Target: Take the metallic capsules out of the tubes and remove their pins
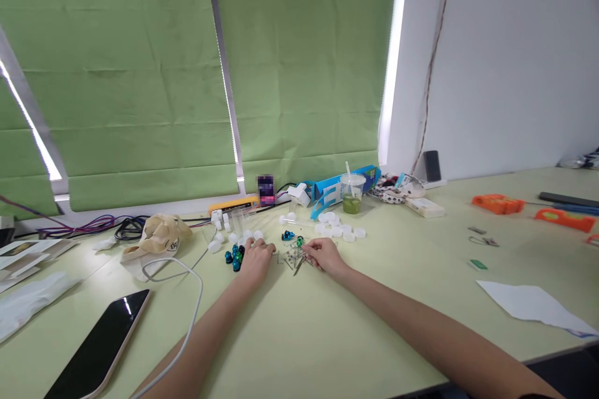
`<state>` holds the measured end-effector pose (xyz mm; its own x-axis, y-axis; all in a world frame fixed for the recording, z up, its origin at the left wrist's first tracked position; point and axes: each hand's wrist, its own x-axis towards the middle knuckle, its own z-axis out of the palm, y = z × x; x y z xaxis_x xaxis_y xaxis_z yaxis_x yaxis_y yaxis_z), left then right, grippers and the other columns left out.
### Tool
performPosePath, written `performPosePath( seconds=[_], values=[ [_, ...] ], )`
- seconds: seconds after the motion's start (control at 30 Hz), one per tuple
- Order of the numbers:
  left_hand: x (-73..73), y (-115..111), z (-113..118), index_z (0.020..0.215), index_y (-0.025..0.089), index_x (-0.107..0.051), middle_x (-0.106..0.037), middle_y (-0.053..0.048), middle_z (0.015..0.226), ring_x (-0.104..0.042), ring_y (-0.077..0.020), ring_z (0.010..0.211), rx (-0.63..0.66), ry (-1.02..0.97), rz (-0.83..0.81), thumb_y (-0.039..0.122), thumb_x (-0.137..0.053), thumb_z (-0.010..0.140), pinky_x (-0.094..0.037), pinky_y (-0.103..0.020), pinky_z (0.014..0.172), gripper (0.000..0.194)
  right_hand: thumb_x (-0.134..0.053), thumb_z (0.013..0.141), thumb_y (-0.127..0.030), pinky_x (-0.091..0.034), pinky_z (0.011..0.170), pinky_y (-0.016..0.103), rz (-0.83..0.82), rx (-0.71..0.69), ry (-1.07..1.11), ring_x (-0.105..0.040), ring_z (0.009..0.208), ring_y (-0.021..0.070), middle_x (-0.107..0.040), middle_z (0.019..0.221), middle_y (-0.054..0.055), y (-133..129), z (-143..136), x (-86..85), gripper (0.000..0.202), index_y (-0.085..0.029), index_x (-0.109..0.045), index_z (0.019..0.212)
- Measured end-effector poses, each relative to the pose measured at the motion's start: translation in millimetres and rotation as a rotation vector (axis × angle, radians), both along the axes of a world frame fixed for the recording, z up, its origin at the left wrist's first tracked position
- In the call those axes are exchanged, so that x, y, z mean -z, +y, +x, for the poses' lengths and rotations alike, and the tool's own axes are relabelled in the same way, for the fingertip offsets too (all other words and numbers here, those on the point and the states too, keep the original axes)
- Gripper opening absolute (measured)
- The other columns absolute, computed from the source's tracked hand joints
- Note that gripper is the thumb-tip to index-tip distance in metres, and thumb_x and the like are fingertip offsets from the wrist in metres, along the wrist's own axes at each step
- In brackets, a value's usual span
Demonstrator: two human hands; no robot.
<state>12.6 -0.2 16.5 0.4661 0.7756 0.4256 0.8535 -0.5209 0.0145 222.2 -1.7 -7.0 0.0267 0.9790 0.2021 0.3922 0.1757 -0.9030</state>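
Note:
My left hand (256, 260) rests palm down on the table, its fingers loosely spread and holding nothing I can see. Against its left side sits a cluster of small shiny blue and dark green metallic parts (235, 257). My right hand (326, 255) has thumb and forefinger pinched together at the edge of a loose pile of thin metal pieces (294, 259); whatever lies between the fingertips is too small to make out. Just left of those fingertips is a green part (300, 240), with blue parts (287, 235) a little farther back.
White round caps (336, 227) and clear tubes (238, 221) lie behind the hands. A lidded cup (352, 193) of green drink stands at the back. A phone (100, 343) and white cable (199, 299) are on the left; orange tools (498, 204) and paper (533, 302) on the right.

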Motion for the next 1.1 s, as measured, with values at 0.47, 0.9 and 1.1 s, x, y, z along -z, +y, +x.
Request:
performPosePath(
  seconds=[0.47,0.9,1.1],
  values=[
    [4.2,19,48,0.107,0.02,-0.056,-0.057,-0.008,0.104,-0.049,-0.0223,0.1,0.116,-0.135,-0.104,0.02,-0.039,0.085,-0.037,-0.032,0.078,0.028,-0.052,0.069,-0.029,-0.035,0.053,0.022,0.196,0.089,-0.217,-0.052,0.054,0.014,-0.064,0.06,0.003,7,6,-1.1,0.023,-0.015,-0.07,0.07],
    [-14.0,59,61,0.088,0.021,-0.061,-0.057,-0.006,0.087,-0.044,-0.0227,0.095,0.317,0.161,-0.046,0.014,-0.047,0.082,-0.027,-0.037,0.082,0.017,-0.049,0.073,-0.032,-0.029,0.047,0.021,0.243,0.098,-0.242,-0.042,0.045,0.0105,-0.055,0.049,0.0,7,12,0.5,0.026,-0.014,-0.068,0.07],
    [-17.5,56,50,0.086,0.018,-0.057,-0.055,-0.009,0.102,-0.043,-0.024,0.102,0.301,0.072,-0.031,0.02,-0.054,0.079,-0.027,-0.037,0.085,0.007,-0.042,0.078,-0.036,-0.034,0.048,0.022,0.276,0.141,-0.172,-0.047,0.044,0.0127,-0.054,0.048,0.0,7,11,-2.5,0.03,-0.014,-0.063,0.077]
  ],
)
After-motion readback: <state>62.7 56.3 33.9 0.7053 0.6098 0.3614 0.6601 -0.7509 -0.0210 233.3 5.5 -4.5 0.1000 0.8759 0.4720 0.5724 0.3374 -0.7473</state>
